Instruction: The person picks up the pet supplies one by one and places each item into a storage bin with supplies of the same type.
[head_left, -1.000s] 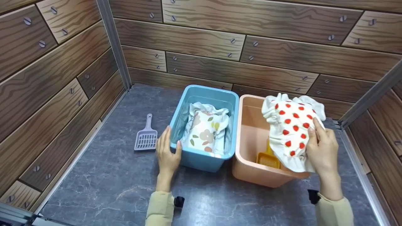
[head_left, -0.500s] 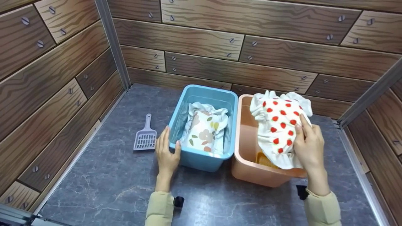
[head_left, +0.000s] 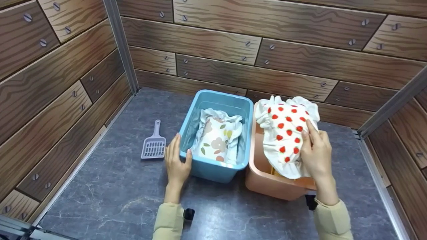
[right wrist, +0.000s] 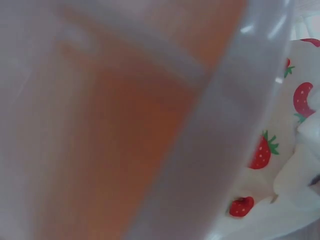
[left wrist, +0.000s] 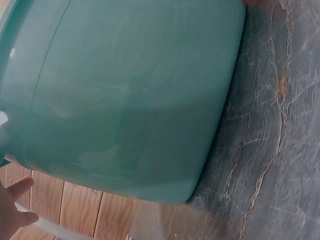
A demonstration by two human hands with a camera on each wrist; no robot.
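Note:
My right hand (head_left: pixel 316 151) grips the right side of a small white frilled pillow (head_left: pixel 289 133) printed with red strawberries, thumb on top. The pillow is over the peach bin (head_left: pixel 258 151) and covers most of its opening. In the right wrist view, part of the strawberry pillow (right wrist: pixel 265 155) shows at the right. My left hand (head_left: pixel 176 163) rests against the front left corner of a blue bin (head_left: pixel 213 170), its fingers fairly straight along the side and the thumb at the front rim. A flower-print frilled pillow (head_left: pixel 215 141) lies inside the blue bin.
A lilac slotted litter scoop (head_left: pixel 154 146) lies on the dark marbled floor (head_left: pixel 110 196), left of the blue bin. A bit of a yellow scoop (head_left: pixel 274 171) shows inside the peach bin. Wood-patterned walls (head_left: pixel 213 50) close off the back and sides.
My right hand has carried the strawberry pillow leftward over the peach bin, hiding more of the yellow scoop. The left hand and the blue bin have stayed in place.

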